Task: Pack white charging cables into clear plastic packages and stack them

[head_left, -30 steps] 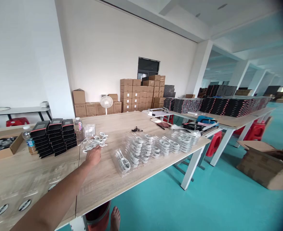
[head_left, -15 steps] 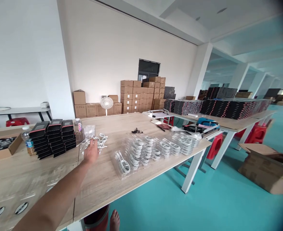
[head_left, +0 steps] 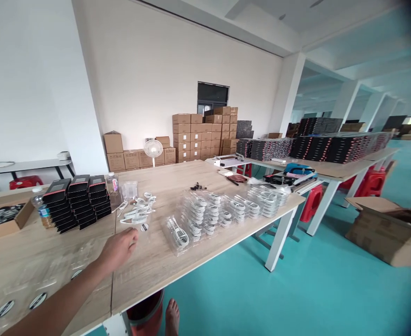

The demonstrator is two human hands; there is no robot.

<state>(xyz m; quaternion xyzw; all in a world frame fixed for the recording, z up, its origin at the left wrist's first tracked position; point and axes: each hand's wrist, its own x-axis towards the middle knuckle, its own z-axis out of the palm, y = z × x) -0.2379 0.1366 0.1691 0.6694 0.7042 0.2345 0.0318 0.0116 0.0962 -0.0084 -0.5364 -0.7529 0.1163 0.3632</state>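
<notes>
My left hand (head_left: 119, 247) reaches in from the lower left, low over the wooden table, with its fingers curled closed. What is in the fingers, if anything, is hidden. Just beyond the knuckles lies a clear plastic piece with a dark oval label (head_left: 144, 227); I cannot tell whether the hand touches it. Behind it is a loose pile of white cables (head_left: 137, 214). To the right, stacked clear plastic trays (head_left: 198, 212) hold coiled white cables. Several clear trays with oval labels (head_left: 37, 301) lie under and beside the forearm. My right hand is out of view.
Black box stacks (head_left: 74, 203), bottles (head_left: 40, 210) and an open carton (head_left: 9, 217) stand at the left. Small black parts (head_left: 198, 186) lie behind the trays. A red bin (head_left: 145, 312) sits below the table edge. An open cardboard box (head_left: 390, 228) is on the floor.
My left hand has drawn back from the white cable pile toward me and slightly left. The labelled clear piece and more of the cables now show. The view has shifted slightly.
</notes>
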